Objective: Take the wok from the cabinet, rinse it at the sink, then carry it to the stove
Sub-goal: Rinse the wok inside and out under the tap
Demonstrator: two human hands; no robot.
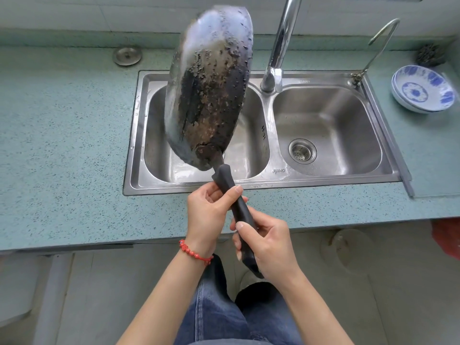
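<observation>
While wok (209, 90) tilts over sink (273, 178), left hand (209, 212), right hand (267, 242) gripping handle (240, 207)

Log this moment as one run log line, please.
stage: wok at sink | wok: tilted over left basin | left hand: grips handle | right hand: grips handle end | faucet: no water visible

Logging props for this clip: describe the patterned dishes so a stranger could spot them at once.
Start at the double steel sink set in the green counter. Look past its right basin to the counter's far right edge: a stack of bowls sits there. They alone are white with blue floral print; the steel wool behind is dark.
</observation>
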